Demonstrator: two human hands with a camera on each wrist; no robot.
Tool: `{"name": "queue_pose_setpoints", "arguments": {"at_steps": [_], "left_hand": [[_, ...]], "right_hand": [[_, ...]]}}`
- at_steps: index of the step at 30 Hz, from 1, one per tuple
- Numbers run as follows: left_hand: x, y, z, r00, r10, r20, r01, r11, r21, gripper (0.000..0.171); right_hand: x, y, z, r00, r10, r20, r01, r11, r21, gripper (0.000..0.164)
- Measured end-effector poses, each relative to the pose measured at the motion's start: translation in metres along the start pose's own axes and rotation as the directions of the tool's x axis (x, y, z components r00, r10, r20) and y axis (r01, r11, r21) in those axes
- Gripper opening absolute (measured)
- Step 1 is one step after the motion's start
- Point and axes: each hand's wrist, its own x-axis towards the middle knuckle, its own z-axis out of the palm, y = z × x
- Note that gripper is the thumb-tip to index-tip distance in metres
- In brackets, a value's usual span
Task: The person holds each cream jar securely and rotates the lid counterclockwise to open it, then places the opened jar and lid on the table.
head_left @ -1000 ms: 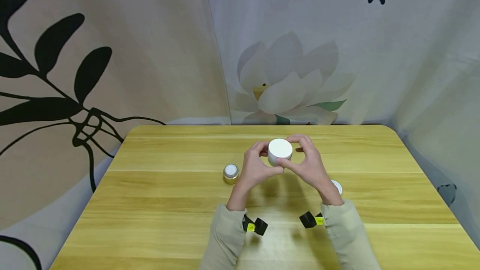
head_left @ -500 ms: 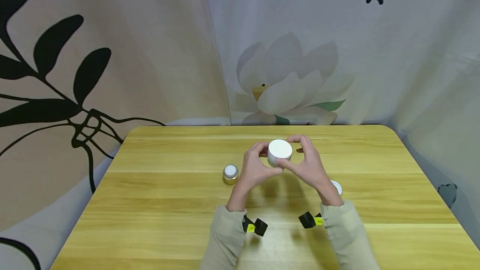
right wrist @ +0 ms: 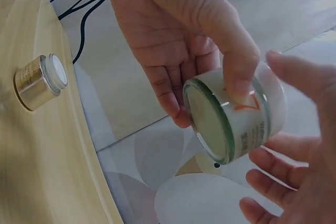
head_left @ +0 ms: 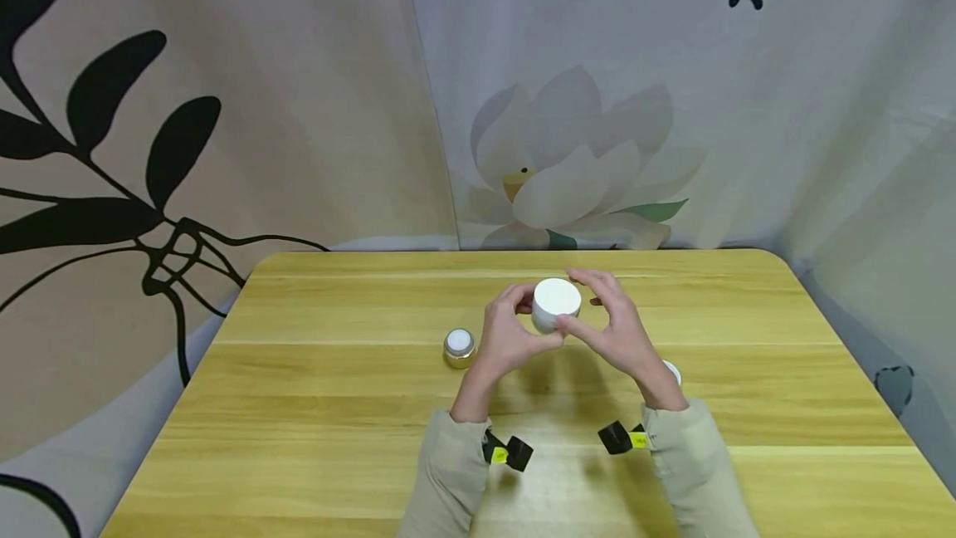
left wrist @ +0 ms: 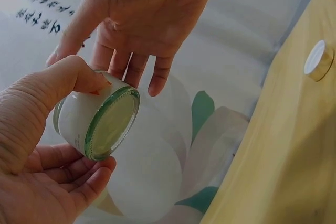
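My left hand (head_left: pixel 511 335) holds a small glass cream jar (left wrist: pixel 100 121) above the table, its thumb on one side and fingers on the other. A white lid (head_left: pixel 557 295) tops the jar, and its greenish glass base shows in both wrist views. Around the lid end, my right hand (head_left: pixel 616 330) has its fingers spread and fairly straight. In the right wrist view those fingers (right wrist: pixel 273 171) stand slightly off the lid. Whether the right thumb still touches the jar, I cannot tell.
A gold jar (head_left: pixel 459 347) with a white top stands on the wooden table (head_left: pixel 336 422), left of my left hand. A round cap (left wrist: pixel 317 60), white inside with a gold side, lies by my right wrist. Printed curtains (head_left: pixel 336 106) hang behind the table.
My right hand's fingers have loosened and shifted slightly away from the lid. The left hand and the cream jar have stayed almost still.
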Motion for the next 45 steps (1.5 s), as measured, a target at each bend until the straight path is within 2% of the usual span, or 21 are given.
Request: {"name": "queue_pose_setpoints", "arguments": {"at_steps": [6, 12, 16, 19, 26, 30, 35, 40, 45], "left_hand": [[0.001, 0.001, 0.0, 1.0, 0.0, 0.012, 0.0, 1.0, -0.007, 0.05], [0.001, 0.001, 0.0, 1.0, 0.008, -0.001, -0.008, 1.0, 0.003, 0.049], [0.001, 0.001, 0.0, 1.0, -0.009, 0.003, 0.009, 1.0, 0.007, 0.049], [0.0, 0.001, 0.0, 1.0, -0.026, 0.008, 0.026, 1.0, 0.005, 0.05], [0.0, 0.001, 0.001, 1.0, -0.027, 0.011, 0.027, 1.0, -0.005, 0.051], [0.0, 0.0, 0.001, 1.0, -0.024, 0.008, 0.024, 1.0, -0.003, 0.05], [-0.001, 0.0, 0.0, 1.0, -0.026, 0.008, 0.026, 1.0, -0.006, 0.051], [0.0, 0.001, -0.001, 0.999, -0.033, 0.016, 0.033, 0.999, -0.006, 0.053], [-0.001, 0.003, 0.0, 0.999, -0.036, 0.018, 0.036, 0.999, -0.012, 0.052]], "right_hand": [[0.002, -0.003, 0.001, 0.998, 0.051, -0.027, -0.052, 0.999, -0.017, 0.046], [0.002, 0.002, -0.001, 1.0, 0.002, -0.008, -0.002, 1.0, -0.002, 0.045], [0.001, 0.027, 0.002, 1.0, -0.024, 0.013, 0.024, 1.0, -0.001, 0.05], [-0.001, 0.043, 0.006, 1.0, -0.014, 0.008, 0.014, 1.0, -0.016, 0.054], [0.001, 0.041, 0.008, 0.999, 0.041, -0.031, -0.042, 0.999, -0.033, 0.047], [0.001, 0.042, 0.006, 1.0, 0.018, 0.0, -0.018, 1.0, -0.016, 0.046], [0.0, 0.045, 0.005, 0.999, -0.017, 0.046, 0.018, 0.999, -0.027, 0.054], [0.0, 0.043, 0.008, 1.0, 0.018, 0.009, -0.018, 0.999, -0.038, 0.052], [0.001, 0.041, 0.008, 1.0, 0.019, -0.015, -0.02, 0.999, -0.033, 0.047]]}}
